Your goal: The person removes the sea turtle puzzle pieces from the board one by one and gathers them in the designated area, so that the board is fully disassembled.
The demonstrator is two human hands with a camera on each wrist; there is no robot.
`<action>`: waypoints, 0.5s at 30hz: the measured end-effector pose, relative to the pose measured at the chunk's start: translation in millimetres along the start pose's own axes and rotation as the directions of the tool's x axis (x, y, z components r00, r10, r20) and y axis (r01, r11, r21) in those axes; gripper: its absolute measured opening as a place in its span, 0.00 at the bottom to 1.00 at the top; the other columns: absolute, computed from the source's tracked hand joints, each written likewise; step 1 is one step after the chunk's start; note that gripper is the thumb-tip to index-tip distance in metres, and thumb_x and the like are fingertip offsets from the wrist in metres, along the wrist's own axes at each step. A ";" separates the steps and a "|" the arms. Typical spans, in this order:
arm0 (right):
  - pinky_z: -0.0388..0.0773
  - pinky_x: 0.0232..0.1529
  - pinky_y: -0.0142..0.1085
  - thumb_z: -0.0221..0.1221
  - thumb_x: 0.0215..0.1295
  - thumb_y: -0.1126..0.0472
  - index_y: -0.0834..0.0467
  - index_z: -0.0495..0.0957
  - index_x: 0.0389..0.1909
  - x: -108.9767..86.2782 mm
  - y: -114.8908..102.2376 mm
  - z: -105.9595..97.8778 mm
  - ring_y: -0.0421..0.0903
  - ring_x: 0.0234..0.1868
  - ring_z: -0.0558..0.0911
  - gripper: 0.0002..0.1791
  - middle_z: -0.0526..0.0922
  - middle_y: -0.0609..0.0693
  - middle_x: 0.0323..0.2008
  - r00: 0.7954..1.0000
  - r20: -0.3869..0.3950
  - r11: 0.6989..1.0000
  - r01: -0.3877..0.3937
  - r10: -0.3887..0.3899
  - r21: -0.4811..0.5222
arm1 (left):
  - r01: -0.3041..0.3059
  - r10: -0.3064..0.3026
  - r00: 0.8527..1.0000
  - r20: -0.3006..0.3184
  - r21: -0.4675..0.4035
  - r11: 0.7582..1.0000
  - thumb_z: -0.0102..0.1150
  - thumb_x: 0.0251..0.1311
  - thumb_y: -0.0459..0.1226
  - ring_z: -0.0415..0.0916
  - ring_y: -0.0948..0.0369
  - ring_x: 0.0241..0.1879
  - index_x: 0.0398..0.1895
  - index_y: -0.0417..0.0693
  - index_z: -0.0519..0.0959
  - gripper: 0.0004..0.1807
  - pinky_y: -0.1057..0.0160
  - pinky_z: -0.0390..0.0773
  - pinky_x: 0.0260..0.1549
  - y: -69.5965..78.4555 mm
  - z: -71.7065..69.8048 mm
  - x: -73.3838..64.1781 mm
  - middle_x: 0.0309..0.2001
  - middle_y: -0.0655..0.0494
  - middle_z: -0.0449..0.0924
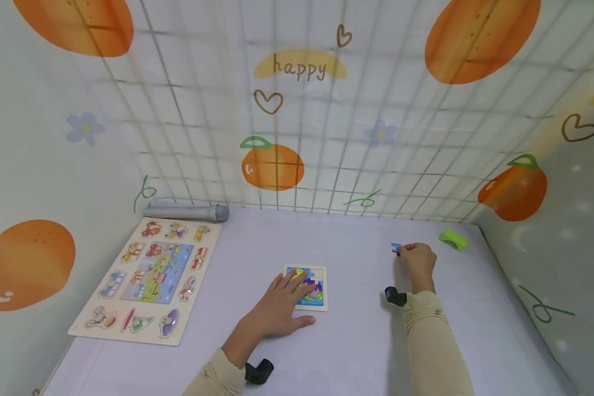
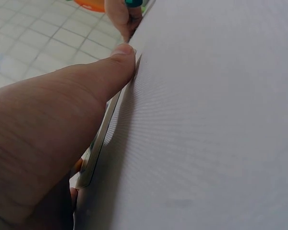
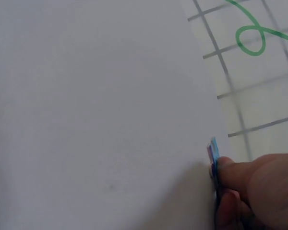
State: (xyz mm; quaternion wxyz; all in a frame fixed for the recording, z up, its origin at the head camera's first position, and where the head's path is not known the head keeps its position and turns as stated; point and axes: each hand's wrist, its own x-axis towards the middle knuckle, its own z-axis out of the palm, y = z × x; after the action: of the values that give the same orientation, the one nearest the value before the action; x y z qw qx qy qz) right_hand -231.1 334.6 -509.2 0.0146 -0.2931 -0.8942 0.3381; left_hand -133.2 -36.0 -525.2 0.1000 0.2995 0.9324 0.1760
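A small square jigsaw puzzle (image 1: pixel 319 297) with a pale frame lies flat in the middle of the table. My left hand (image 1: pixel 275 312) rests over its left part, fingers spread and mostly straight, covering some of the picture. In the left wrist view the thumb (image 2: pixel 101 79) lies along the edge of the puzzle board (image 2: pixel 97 148). Off to the right and farther back, my right hand (image 1: pixel 418 264) pinches a small blue puzzle piece (image 1: pixel 395 247) between thumb and fingers. Seen from the right wrist, that piece (image 3: pixel 212 152) is edge-on and partly hidden by the fingers.
To the left lies a large wooden peg puzzle board (image 1: pixel 185 324) with vehicle pictures. Behind it a grey microphone-shaped thing (image 1: pixel 188 213) lies along the back edge. A green arch block (image 1: pixel 454 240) sits at the back right. Printed curtains (image 1: pixel 317 121) over a wire grid enclose the table.
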 end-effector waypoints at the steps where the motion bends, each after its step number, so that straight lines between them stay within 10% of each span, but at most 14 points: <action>1: 0.78 0.44 0.47 0.58 0.73 0.54 0.67 0.83 0.46 -0.3 0.2 0.2 0.59 0.50 0.77 0.18 0.84 0.64 0.47 1.000 -0.005 1.000 0.003 -0.003 0.004 | -0.002 0.002 1.000 -0.001 -0.003 1.000 0.52 0.66 0.67 0.38 0.49 0.84 0.80 0.66 0.59 0.42 0.41 0.44 0.80 -0.4 0.1 -0.1 0.83 0.57 0.49; 15: 0.78 0.56 0.52 0.57 0.73 0.52 0.65 0.82 0.53 -5.6 4.2 -1.4 0.59 0.56 0.78 0.21 0.83 0.64 0.55 1.000 0.003 0.996 -0.019 0.019 0.090 | -0.002 0.001 1.000 -0.014 -0.022 1.000 0.54 0.65 0.67 0.39 0.50 0.84 0.80 0.64 0.58 0.43 0.41 0.44 0.81 -3.1 3.1 0.4 0.83 0.57 0.49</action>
State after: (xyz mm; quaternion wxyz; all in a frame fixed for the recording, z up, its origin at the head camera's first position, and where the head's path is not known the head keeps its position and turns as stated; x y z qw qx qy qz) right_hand -224.0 334.9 -509.8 0.0235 -0.3004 -0.8752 0.3786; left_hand -134.2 -37.3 -529.2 0.0966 0.2978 0.9309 0.1882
